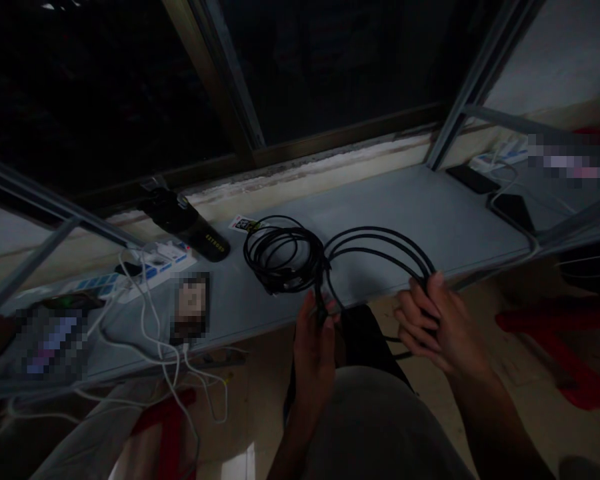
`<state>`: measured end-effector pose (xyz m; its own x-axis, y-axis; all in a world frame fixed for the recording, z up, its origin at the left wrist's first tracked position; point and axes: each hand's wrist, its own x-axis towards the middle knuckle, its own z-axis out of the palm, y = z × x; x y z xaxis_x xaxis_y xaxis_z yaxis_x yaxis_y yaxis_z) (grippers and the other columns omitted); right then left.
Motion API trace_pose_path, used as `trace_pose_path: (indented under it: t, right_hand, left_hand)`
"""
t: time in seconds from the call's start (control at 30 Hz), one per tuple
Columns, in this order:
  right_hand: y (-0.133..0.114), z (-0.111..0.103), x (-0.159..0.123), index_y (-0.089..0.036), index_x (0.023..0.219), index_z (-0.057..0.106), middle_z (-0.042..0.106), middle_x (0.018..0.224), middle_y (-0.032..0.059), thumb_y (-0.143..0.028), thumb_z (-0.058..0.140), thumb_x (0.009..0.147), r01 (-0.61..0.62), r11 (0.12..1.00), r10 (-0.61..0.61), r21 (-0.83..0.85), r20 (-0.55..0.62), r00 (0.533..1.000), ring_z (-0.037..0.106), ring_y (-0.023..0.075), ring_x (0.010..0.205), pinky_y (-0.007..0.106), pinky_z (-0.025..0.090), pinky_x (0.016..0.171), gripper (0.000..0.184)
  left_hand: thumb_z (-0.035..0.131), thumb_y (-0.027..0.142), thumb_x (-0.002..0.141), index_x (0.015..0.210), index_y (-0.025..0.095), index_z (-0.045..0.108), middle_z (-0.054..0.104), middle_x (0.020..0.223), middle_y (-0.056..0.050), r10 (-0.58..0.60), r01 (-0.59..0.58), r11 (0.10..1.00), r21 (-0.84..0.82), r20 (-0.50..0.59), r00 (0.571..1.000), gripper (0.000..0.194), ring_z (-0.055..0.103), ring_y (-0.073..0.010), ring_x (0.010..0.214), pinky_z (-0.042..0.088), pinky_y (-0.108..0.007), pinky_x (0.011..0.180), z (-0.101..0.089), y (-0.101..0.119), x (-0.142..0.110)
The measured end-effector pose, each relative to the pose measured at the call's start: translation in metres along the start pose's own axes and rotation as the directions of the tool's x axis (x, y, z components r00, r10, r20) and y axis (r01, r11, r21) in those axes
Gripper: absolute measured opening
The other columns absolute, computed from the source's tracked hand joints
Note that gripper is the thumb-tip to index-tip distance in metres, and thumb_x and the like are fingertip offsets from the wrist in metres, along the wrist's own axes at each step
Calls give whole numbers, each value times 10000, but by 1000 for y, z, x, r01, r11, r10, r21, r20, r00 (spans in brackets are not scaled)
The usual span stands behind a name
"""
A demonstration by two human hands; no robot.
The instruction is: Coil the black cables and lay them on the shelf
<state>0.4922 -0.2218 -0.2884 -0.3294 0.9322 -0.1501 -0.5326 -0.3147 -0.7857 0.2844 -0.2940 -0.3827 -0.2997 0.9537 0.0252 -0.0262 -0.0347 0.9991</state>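
A black cable (287, 270) lies in a loose coil on the grey shelf-like table, with several loops stretched out to the right. My right hand (435, 327) is wrapped around those loops, beyond the table's front edge. Close to the coil's near side, my left hand (317, 340) pinches a dark end or gathered part of the same cable between thumb and fingers. One strand hangs below the edge between my hands. What exactly lies inside each grip is partly hidden by the fingers and the dim light.
A dark bottle (195, 227) leans left of the coil, beside a white power strip (170, 260). White charging cords (155, 327) hang over the front edge near a phone (190, 307). Dark phones (473, 179) lie at right. Red stools (560, 320) stand below; another person sits at left.
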Motion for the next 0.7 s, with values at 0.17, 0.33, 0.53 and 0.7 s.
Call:
trace_pose_path:
  t: [0.17, 0.33, 0.53, 0.7]
  right_hand:
    - [-24, 53, 53, -255, 730, 326, 263, 582, -111, -833, 895, 993, -58, 998, 52, 10, 332, 942, 148, 45, 413, 165, 207, 323, 852]
    - [8, 86, 143, -268, 839, 384, 350, 660, -111, -879, 919, 942, 66, 997, -73, 32, 320, 945, 226, 57, 471, 193, 263, 362, 819]
    - [75, 64, 220, -271, 1056, 561, 547, 770, -81, -891, 924, 899, 271, 920, -253, -281, 100, 962, 529, 128, 653, 277, 523, 594, 735]
    - [89, 34, 234, -225, 1334, 660, 782, 1093, 49, -805, 927, 924, 325, 810, -341, -487, 59, 938, 739, 250, 1067, 444, 641, 1097, 759]
  left_hand:
    - [660, 610, 1219, 1748, 302, 525, 621, 1781, -184, 158, -153, 987, 40, -166, 973, 627, 669, -330, 1627, 626, -484, 1302, -12, 28, 23]
    - [609, 614, 1233, 1726, 293, 556, 646, 1730, -179, 284, -279, 958, 61, -290, 914, 590, 822, -323, 1373, 720, -462, 1116, -45, 51, 67]
    - [797, 780, 1061, 1625, 150, 695, 800, 1499, -238, 270, -178, 936, 304, -294, 917, 852, 817, -399, 1382, 668, -577, 1238, -100, 19, 128]
    - [798, 741, 1085, 1684, 151, 680, 796, 1534, -235, 306, -162, 889, 429, -291, 906, 849, 765, -401, 1482, 623, -572, 1304, -113, 6, 138]
